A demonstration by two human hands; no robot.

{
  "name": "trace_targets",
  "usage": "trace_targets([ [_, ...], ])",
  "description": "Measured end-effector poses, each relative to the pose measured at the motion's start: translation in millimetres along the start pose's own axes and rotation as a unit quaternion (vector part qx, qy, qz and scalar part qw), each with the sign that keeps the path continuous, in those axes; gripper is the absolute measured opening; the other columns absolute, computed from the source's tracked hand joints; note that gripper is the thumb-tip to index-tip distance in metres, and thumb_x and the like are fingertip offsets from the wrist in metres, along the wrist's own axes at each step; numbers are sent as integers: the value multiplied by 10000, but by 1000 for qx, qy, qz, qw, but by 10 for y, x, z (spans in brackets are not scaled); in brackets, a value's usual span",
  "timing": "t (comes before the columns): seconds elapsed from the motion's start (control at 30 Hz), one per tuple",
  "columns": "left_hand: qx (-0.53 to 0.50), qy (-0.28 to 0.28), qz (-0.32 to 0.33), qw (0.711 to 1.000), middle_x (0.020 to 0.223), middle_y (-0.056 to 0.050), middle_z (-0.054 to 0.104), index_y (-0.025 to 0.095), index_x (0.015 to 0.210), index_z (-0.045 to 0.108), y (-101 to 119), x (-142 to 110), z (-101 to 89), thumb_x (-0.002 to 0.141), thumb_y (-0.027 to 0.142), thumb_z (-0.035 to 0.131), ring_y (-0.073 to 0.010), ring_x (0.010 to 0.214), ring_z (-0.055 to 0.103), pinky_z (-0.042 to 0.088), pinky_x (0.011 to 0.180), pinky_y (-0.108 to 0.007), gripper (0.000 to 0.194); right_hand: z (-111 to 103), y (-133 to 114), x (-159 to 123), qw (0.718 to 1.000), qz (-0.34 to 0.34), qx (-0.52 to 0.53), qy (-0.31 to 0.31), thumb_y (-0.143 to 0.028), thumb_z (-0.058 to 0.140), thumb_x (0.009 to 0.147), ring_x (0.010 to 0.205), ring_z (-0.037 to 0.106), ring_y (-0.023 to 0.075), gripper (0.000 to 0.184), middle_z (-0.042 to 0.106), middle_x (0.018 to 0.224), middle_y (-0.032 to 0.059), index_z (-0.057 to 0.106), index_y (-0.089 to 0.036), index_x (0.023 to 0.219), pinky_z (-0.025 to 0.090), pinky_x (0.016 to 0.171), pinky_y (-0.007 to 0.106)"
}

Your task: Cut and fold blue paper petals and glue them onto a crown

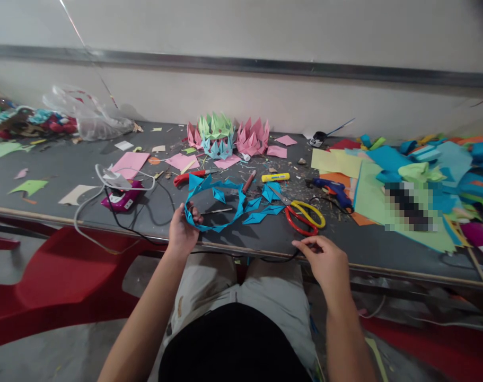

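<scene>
My left hand (182,229) is closed on the near end of a ring of folded blue paper pieces (213,204) lying on the grey table (66,175). More loose blue folded pieces (265,208) trail to its right. My right hand (325,261) rests at the table's front edge, fingers curled and pinched near a black cable (273,260); what it holds, if anything, I cannot make out. Scissors (305,216) with red and yellow handles lie just beyond it.
Pink, green and blue paper crowns (225,135) stand at the back. A yellow glue stick (275,177), a blue glue gun (333,190), a pink device (122,199) with cables, pink sheets, and stacked coloured paper (404,180) lie about. A red chair (66,286) stands left.
</scene>
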State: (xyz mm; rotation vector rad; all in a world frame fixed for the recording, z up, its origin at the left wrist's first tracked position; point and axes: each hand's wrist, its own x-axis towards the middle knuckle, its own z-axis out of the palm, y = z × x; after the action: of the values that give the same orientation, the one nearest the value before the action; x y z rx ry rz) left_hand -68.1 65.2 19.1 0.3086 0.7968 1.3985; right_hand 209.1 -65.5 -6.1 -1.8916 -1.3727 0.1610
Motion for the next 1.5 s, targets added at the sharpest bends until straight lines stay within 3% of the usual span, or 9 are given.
trace_targets([
  [0.2,4,-5,-4,1000,504,26,468,136,680,573,-6,1,-11,809,270,470,-60,420,422,367,438,-169,212,7,-1,5,999,-18,26,-23,-589,435,802,751,634,214,469,704,823,86,680,-194,743,441,696,304],
  [0.37,1,-13,0,1000,510,21,476,133,683,578,-8,-2,-18,821,259,447,-60,425,428,374,443,-170,228,14,-50,-10,999,26,7,-38,-635,533,704,541,563,179,454,663,634,50,639,-200,628,421,572,288],
  [0.47,3,-20,1,1000,506,21,475,133,685,580,-10,4,-28,823,259,443,-62,426,429,377,445,-172,231,18,-76,-20,998,48,11,-45,-609,574,685,518,547,174,417,641,583,37,625,-203,599,417,563,285],
  [0.7,5,-28,4,1000,502,22,478,134,688,580,-15,5,-23,825,261,442,-63,425,425,375,445,-172,232,66,-142,-30,986,27,122,-113,-478,524,762,792,642,235,327,712,838,88,698,-202,762,467,714,322],
  [1.0,19,-25,2,1000,502,35,457,150,689,568,-9,-23,2,802,297,505,-58,424,419,370,450,-167,195,148,-377,-161,977,44,130,-160,-470,647,691,514,515,143,296,581,545,4,603,-191,603,396,506,248],
  [1.1,16,-22,1,1000,502,35,459,147,686,567,-11,-22,3,805,290,493,-57,422,418,367,449,-168,200,152,-425,-180,973,20,144,-178,-444,629,727,562,541,153,267,620,615,18,623,-197,624,410,548,258],
  [1.27,8,-32,4,999,506,33,458,139,691,573,-17,-14,-15,807,279,478,-58,428,423,369,453,-168,205,209,-526,-243,946,0,218,-241,-308,555,810,820,625,186,158,697,861,41,691,-228,798,453,739,285],
  [1.37,11,-35,7,999,508,34,457,141,693,576,-17,-14,-16,798,284,500,-57,430,424,372,453,-166,193,254,-601,-291,939,13,229,-255,-286,622,760,713,617,166,96,689,765,22,679,-216,728,448,646,258],
  [1.5,12,-30,10,999,499,34,449,142,687,574,-17,-17,-11,812,278,485,-56,424,418,365,444,-163,205,290,-674,-324,939,17,222,-262,-346,669,717,577,548,141,194,616,607,0,626,-196,602,402,552,247],
])
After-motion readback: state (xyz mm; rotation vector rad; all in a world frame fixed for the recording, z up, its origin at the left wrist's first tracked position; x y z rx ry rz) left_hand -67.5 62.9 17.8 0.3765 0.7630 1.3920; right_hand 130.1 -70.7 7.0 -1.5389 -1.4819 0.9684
